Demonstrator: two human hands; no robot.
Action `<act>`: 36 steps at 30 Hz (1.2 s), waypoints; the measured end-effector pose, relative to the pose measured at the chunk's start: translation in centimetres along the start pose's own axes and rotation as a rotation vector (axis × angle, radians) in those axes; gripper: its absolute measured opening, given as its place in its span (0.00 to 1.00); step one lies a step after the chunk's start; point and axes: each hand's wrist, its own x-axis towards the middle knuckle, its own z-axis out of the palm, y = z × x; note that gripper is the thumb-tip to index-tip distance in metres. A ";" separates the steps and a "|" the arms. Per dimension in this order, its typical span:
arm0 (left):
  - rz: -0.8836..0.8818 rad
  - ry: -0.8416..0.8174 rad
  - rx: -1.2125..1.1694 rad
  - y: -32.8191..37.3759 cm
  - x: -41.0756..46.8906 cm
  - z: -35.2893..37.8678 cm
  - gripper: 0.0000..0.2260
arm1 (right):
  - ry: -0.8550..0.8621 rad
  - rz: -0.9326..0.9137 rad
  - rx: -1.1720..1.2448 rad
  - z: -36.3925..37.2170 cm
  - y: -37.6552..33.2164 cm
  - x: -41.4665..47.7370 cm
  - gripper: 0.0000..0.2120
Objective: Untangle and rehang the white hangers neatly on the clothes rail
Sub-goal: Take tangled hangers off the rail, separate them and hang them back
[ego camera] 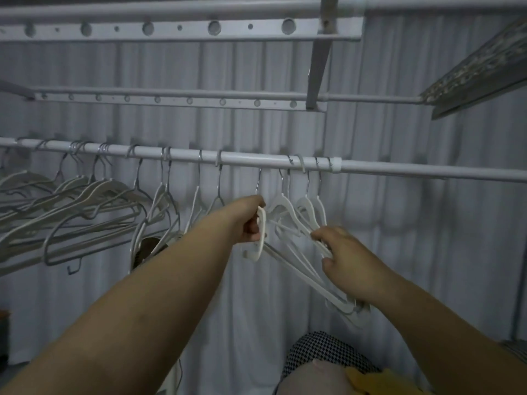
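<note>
White hangers [286, 208] below rail [251, 160]; left hand [247, 223] grips one, right hand [352, 262] clasps several.

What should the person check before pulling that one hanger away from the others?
1. Left hand grips the single hanger: ok.
2. Right hand holds the bunch of hangers by their lower arms: ok.
3. Single hanger free of the bunch: not ok; thin bars cross between the two hands.
4. Bunch's hooks seated over the rail: ok.
5. Single hanger's own hook on the rail: cannot tell; its top is hard to make out.
6. Bare stretch of rail above the left hand for rehanging: ok.
</note>
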 end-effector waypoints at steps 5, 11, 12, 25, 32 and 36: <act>0.113 -0.025 -0.003 1.3 -0.3 0.5 0.12 | 0.021 -0.025 -0.014 0.2 0.3 -0.1 0.23; 0.113 -0.021 0.038 -0.6 -1.2 0.5 0.11 | 0.025 -0.026 -0.029 0.1 0.3 0.1 0.23; 0.108 -0.027 0.043 -1.0 -1.4 0.6 0.11 | 0.027 -0.027 -0.034 0.1 0.3 0.1 0.23; 0.096 -0.049 0.098 -2.7 -3.2 1.0 0.12 | 0.032 -0.059 -0.075 0.5 -0.8 -0.1 0.23; 0.285 0.089 0.287 -3.9 -5.0 -1.0 0.21 | 0.086 -0.021 -0.111 -0.3 -1.5 0.0 0.20; 0.581 0.358 0.614 -4.3 -6.3 -4.6 0.14 | 0.151 0.032 -0.087 -1.3 -2.6 0.5 0.17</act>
